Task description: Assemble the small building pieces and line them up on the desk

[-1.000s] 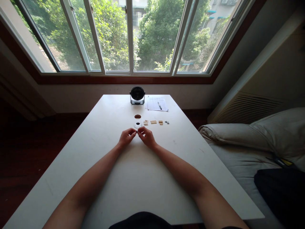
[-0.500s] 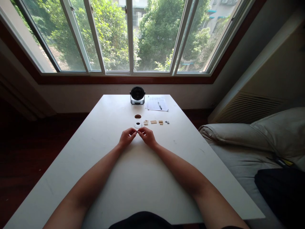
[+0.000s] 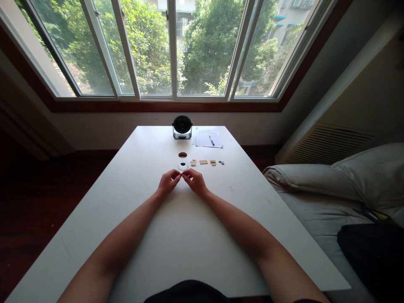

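Observation:
My left hand (image 3: 168, 181) and my right hand (image 3: 194, 180) meet fingertip to fingertip over the white table (image 3: 183, 235). Between their pinched fingers is a tiny dark piece (image 3: 181, 174), too small to name and mostly covered by the fingers. Just beyond the fingertips lies a round white ring-shaped cover (image 3: 179, 168) with a dark middle. To its right, small tan building bricks lie in groups: a pale group (image 3: 193, 163), a row (image 3: 203, 162) and another cluster (image 3: 213, 163). Several small grey pieces (image 3: 221, 163) end the line.
A round hole (image 3: 182, 155) is cut in the table behind the ring. Farther back stand a small black fan (image 3: 182, 126) and a paper sheet (image 3: 205, 138) with a pen (image 3: 211, 140) on it. A couch (image 3: 315, 183) runs along the right side, a window beyond the table.
Both hands stay pinched together in the same place, with only slight finger movement. The whole view has shifted by a pixel or two.

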Tool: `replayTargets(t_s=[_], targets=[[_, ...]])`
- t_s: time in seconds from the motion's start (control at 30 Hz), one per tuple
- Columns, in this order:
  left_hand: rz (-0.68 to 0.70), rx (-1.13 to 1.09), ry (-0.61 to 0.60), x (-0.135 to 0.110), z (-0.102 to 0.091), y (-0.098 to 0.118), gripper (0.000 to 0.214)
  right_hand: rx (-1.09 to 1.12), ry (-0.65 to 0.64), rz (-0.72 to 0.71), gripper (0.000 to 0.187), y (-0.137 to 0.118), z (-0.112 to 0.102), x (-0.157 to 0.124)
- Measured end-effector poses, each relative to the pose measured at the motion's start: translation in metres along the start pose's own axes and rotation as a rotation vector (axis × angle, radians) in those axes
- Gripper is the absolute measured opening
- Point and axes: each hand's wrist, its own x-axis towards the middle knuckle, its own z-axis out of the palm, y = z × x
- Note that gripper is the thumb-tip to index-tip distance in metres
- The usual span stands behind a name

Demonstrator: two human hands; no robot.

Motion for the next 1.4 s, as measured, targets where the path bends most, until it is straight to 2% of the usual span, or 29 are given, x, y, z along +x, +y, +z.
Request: replayTargets(t_s=[0.67,0.87,1.13,1.4], targets=[[0.016,-0.010,0.019,-0.0006,-0.0012,0.0046,0.016,-0.183,-0.038,-0.021,0.010,0.0023,-0.0013,-0.0021],[-0.010,-0.040,0.006,0.0000,-0.0014,0.0037,0.020,-0.146,-0.022,-0.014,0.012,0.0032,-0.0004,-0.0028],[-0.099,-0.208,-0.019,0.0010,-0.0021,0.0015,0.025,-0.065,-0.016,0.005,0.017,0.0015,-0.0011,-0.0020],[-0.075,-0.164,-0.034,0.0009,-0.0005,-0.0017,0.025,-0.060,0.022,-0.014,0.014,0.0023,-0.0006,-0.0017]])
